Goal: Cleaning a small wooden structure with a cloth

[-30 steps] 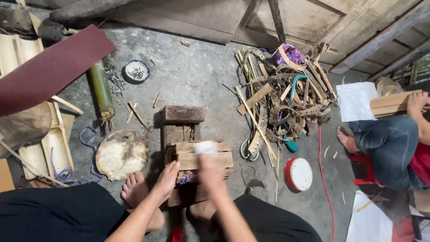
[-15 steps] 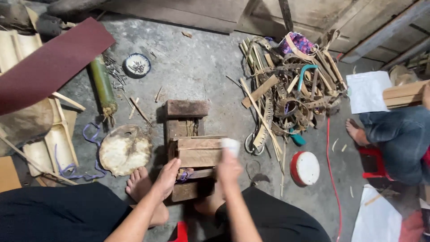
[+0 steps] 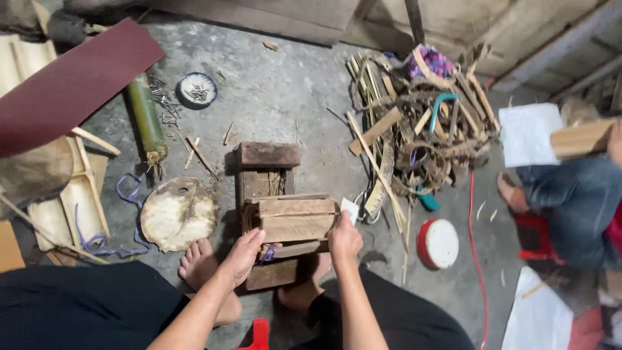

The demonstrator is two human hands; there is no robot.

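A small wooden box (image 3: 295,217) made of slats rests on a low wooden block stand (image 3: 265,175) in front of me. My left hand (image 3: 243,256) grips the box's near left corner. My right hand (image 3: 343,238) presses against its right end and holds a small white piece (image 3: 350,209), likely sandpaper, between the fingers. My bare feet (image 3: 197,262) sit on the concrete floor on either side of the stand.
A heap of wood scraps and bamboo strips (image 3: 421,123) lies at the right. A round red-rimmed lid (image 3: 438,243), a flat round wooden slab (image 3: 178,214), a green bamboo tube (image 3: 146,120), a dish of nails (image 3: 197,89) and a dark red sheet (image 3: 71,84) surround me. Another person (image 3: 576,194) sits at the right holding wood.
My right hand with the white piece has slid from the top of the box to its right end. The view has shifted slightly.
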